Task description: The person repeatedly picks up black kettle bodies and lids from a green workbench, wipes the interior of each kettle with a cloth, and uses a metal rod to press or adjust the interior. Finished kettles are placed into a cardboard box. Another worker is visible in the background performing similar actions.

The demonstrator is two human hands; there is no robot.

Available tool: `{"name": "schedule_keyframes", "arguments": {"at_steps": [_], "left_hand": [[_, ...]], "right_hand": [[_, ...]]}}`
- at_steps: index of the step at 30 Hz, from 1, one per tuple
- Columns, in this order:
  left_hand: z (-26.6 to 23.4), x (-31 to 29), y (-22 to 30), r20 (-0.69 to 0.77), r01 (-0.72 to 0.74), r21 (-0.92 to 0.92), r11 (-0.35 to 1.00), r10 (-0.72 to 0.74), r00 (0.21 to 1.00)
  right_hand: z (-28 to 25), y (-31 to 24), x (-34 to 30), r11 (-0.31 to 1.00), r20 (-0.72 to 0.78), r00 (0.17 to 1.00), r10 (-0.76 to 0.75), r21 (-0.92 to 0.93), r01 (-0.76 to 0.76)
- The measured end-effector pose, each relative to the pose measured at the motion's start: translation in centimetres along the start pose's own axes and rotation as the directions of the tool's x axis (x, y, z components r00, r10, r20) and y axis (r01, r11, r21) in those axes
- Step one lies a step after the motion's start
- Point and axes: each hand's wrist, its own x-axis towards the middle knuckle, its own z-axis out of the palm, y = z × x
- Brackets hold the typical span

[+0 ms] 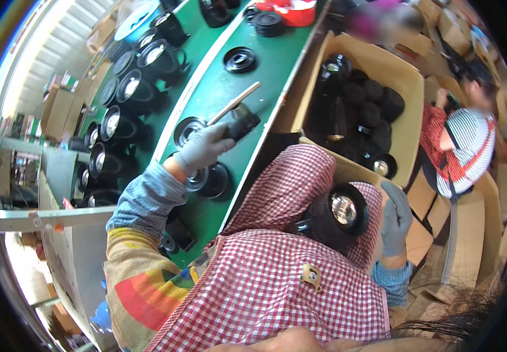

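My left hand [206,149], in a grey glove, reaches over the green bench with its fingers closed. They are at the lower end of a thin wooden stick [237,102] and against a small black container [241,122]; which of these the fingers grip is hard to tell. In my lap a black rounded vessel [329,226] lies tilted, its shiny metal disc facing up. Beside it, to the right, my right hand [395,220] is open in a grey glove, fingers stretched upward, holding nothing. Round black parts [212,180] lie on the bench near my left hand.
Several similar black vessels [121,123] line the left of the green bench [268,79]. A black ring-shaped part [240,59] and a red container [297,14] are farther up. On the right stands a cardboard box [409,88] of black parts. Another person [464,141] sits beyond it.
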Motion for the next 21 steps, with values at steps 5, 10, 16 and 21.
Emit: {"name": "schedule_keyframes", "arguments": {"at_steps": [5, 10, 16, 21], "left_hand": [[2.7, 1.7, 7.6, 0.161, -0.016, -0.876, 0.483, 0.322, 0.933], [8.2, 3.7, 14.2, 0.2, -0.193, -0.857, 0.479, 0.652, 0.731], [13.4, 5.3, 18.3, 0.104, -0.399, -0.805, 0.438, 0.767, 0.633], [16.2, 6.4, 17.9, 0.003, -0.574, -0.65, 0.498, 0.758, 0.653]], "right_hand": [[2.0, -3.0, 2.9, 0.992, 0.105, 0.989, -0.1, 0.087, 0.091], [3.6, -1.5, 4.5, 0.815, 0.119, 0.987, 0.112, 0.557, -0.16], [1.3, -0.9, 1.6, 0.758, 0.225, 0.967, 0.123, 0.607, -0.238], [2.6, 1.9, -1.1, 0.805, 0.057, 0.998, 0.033, 0.59, -0.061]]}}
